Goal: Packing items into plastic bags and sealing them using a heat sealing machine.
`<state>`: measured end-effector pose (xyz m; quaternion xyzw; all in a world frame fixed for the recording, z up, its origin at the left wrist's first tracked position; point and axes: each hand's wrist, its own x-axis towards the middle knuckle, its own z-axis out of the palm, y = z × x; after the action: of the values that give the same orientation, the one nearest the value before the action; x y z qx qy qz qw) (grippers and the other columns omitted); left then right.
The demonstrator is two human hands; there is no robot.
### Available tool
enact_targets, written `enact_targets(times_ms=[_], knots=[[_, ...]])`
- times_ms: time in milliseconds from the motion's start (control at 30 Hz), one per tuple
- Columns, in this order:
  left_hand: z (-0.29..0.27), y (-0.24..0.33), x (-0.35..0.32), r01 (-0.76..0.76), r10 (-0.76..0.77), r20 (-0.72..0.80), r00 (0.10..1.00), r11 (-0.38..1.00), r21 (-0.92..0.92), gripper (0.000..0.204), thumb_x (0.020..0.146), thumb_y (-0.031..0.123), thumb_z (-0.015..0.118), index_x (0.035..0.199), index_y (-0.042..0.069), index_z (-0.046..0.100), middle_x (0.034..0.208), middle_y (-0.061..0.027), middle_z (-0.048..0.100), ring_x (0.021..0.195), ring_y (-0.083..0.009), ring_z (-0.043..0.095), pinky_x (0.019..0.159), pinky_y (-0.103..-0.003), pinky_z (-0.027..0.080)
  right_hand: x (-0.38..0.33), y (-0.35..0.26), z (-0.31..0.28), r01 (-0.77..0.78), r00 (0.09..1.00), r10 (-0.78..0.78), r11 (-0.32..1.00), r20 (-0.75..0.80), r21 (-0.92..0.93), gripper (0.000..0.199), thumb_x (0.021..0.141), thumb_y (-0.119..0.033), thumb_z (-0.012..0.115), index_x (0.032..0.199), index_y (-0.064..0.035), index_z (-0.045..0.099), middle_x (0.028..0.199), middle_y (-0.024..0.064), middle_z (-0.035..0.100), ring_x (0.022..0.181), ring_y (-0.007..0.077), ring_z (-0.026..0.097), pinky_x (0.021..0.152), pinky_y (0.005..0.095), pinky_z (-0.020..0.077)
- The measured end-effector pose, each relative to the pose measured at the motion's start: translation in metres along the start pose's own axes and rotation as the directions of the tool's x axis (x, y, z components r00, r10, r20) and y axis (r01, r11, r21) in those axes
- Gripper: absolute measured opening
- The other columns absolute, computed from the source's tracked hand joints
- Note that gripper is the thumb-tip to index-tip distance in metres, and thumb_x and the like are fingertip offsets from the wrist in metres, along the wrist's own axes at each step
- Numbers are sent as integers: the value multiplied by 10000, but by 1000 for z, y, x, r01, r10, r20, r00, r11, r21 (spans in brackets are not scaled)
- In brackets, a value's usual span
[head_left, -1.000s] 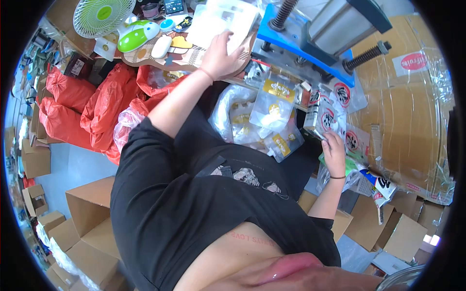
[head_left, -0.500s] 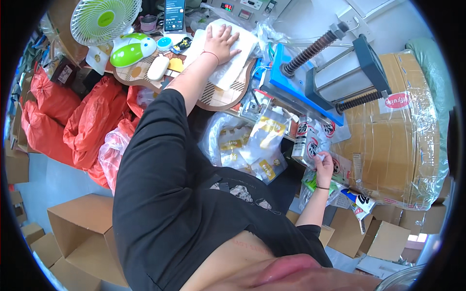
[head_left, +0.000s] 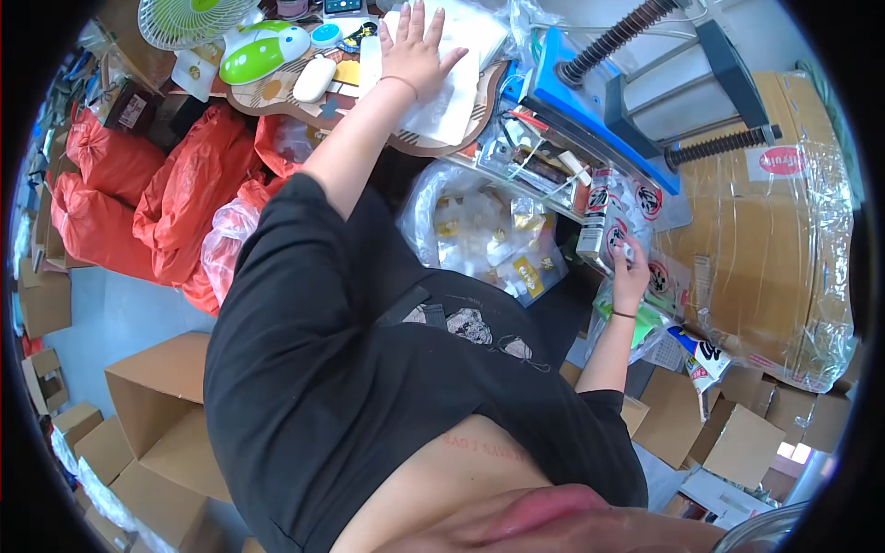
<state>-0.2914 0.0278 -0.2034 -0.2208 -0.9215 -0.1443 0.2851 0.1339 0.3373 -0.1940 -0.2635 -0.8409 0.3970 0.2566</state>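
White packets (head_left: 442, 69) under the flat, spread left hand (head_left: 415, 51); right hand (head_left: 631, 267) pinches a pouch (head_left: 604, 217).

The left hand (head_left: 417, 53) has reached farther up the white sheet (head_left: 442, 83), fingers now spread.

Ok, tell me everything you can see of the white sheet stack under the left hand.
The white sheet stack looks like thin, flat white paper or padded bags, slightly fanned, lying tilted on a round brown striped board on the cluttered bench. The left hand presses flat on it, fingers spread, covering its upper left part. Its far corner reaches crinkled clear plastic.
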Motion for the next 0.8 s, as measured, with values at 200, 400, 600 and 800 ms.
enact_targets(times_ms=[200,400,600,800], knots=[[-67,9,-124,-293,272,466,842,956,-28,676,929,557,501,1458,147,405,1558,-134,304,1433,-329,288,1147,-525,228,-17,26,-6,67,993,-39,965,-111,254,276,952,-126,639,1198,-4,611,1082,80,654,977,123,595,885,270,474],[-80,5,-145,-104,249,258,933,876,-471,375,918,380,619,1144,83,662,1064,-109,663,989,-245,634,859,-369,488,-16,-50,27,244,968,-238,967,-75,76,197,976,-138,602,1107,8,615,1004,64,637,925,98,572,810,258,469],[-112,67,-159,389,187,516,836,462,-797,266,892,321,702,943,62,732,697,-79,668,634,-123,634,640,-303,512,-13,-121,62,638,717,-627,766,305,73,155,973,-137,606,1045,-4,642,893,24,623,797,87,556,722,242,461],[-137,125,-178,630,400,719,568,351,-693,241,909,253,719,928,12,714,809,3,698,708,-38,605,651,-217,488,-2,-143,71,324,890,-362,930,279,172,232,1003,-209,561,1015,-4,668,901,27,645,810,122,576,753,275,473]])
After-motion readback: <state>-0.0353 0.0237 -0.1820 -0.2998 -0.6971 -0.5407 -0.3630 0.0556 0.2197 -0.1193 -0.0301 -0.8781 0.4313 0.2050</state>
